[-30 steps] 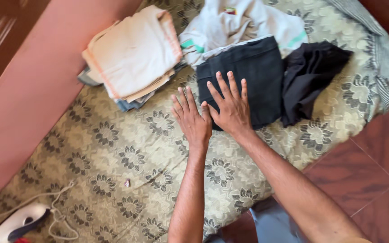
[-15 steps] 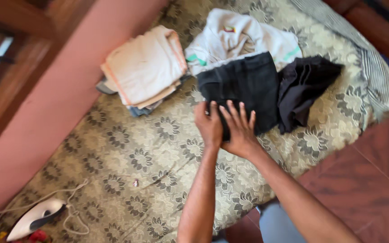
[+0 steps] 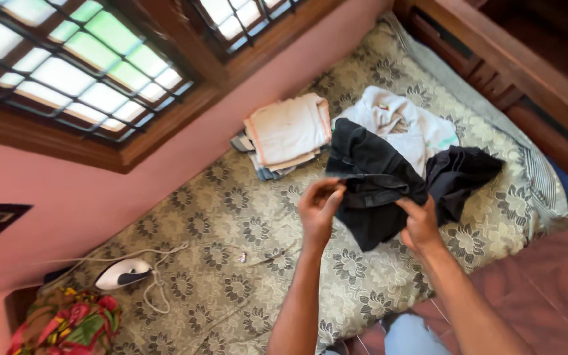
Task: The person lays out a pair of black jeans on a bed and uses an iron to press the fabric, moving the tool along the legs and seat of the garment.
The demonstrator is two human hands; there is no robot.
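Note:
A dark folded garment (image 3: pixel 371 184) hangs lifted above the flower-patterned bed cover (image 3: pixel 231 230). My left hand (image 3: pixel 319 209) grips its left edge and my right hand (image 3: pixel 421 223) grips its right edge. Just behind it lie a crumpled black cloth (image 3: pixel 463 174) and a white garment with green trim (image 3: pixel 405 125). A stack of folded cream and blue cloths (image 3: pixel 287 135) sits further left near the wall.
A white clothes iron (image 3: pixel 123 273) with its cord lies on the bed at the left, beside a colourful patterned cloth (image 3: pixel 67 322). A pink wall and a barred window (image 3: pixel 87 72) run along the far side. Wooden bed frame (image 3: pixel 514 66) at right; red floor (image 3: pixel 547 296) below.
Both hands went from lying flat on the dark garment to gripping its edges and lifting it off the bed. The camera has tilted up, so the window and iron show more.

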